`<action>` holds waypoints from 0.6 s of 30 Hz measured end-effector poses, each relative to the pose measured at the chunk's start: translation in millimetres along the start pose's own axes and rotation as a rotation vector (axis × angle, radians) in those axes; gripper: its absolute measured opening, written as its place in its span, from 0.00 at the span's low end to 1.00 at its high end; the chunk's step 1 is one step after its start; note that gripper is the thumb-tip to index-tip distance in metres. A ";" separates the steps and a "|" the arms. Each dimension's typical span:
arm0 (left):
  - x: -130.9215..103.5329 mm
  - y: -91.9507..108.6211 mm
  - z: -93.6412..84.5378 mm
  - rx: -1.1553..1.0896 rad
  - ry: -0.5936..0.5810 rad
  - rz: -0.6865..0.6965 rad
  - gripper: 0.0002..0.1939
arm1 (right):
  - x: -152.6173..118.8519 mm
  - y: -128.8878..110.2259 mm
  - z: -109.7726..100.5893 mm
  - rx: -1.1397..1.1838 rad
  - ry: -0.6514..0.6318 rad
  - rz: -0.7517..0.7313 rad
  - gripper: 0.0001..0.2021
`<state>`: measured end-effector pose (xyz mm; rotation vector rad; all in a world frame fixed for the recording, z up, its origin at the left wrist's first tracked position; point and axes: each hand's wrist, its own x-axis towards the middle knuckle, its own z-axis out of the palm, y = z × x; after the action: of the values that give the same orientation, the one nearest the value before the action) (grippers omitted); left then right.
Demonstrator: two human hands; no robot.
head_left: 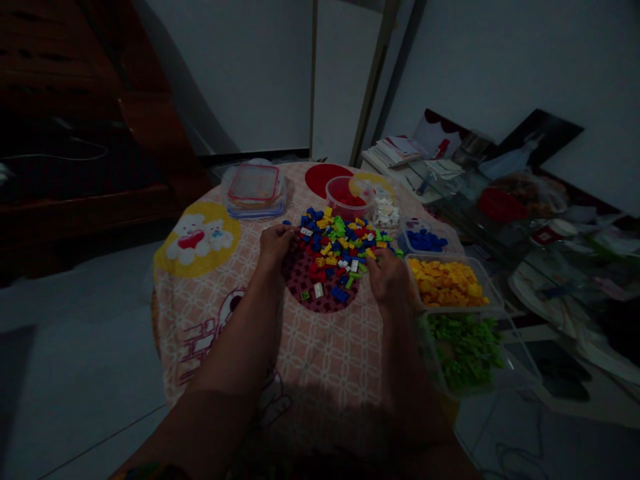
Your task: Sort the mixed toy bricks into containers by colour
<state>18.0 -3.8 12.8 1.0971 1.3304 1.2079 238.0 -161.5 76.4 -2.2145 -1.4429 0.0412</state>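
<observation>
A mixed pile of toy building bricks (340, 240) in red, blue, yellow, green and white lies on the round table. My left hand (276, 244) is closed at the pile's left edge, its fingertips pinched together. Whatever it may hold is hidden; a small blue brick (286, 222) shows just beyond its knuckles. At the pile's right side my right hand (389, 275) pinches a yellow brick (371, 253) between thumb and fingers. Nearer to me, a white brick (319, 290), a green brick (305, 295) and a blue brick (340, 294) lie apart from the heap.
Sorted bricks fill containers along the right: yellow tub (447, 283), green tub (465, 347), blue tub (425, 240). Behind the pile stand a round tub of red bricks (347, 199) and white bricks (386, 212). Stacked lids (255, 190) sit back left. A cluttered glass shelf (493, 230) adjoins the right side.
</observation>
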 end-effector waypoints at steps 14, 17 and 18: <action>0.0 -1.2 -0.6 0.001 0.000 0.018 0.07 | 1.5 19.6 -1.2 0.131 0.234 -0.005 0.16; -0.2 -0.8 -0.1 -0.009 0.001 0.004 0.07 | 0.0 -4.2 12.6 0.104 0.022 -0.141 0.17; -0.4 -0.8 0.0 -0.015 -0.001 0.000 0.07 | 1.0 -12.6 15.3 0.066 -0.037 -0.169 0.17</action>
<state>18.0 -4.4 12.0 1.0868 1.3192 1.2153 223.3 -150.8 68.5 -2.0423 -1.6197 0.0722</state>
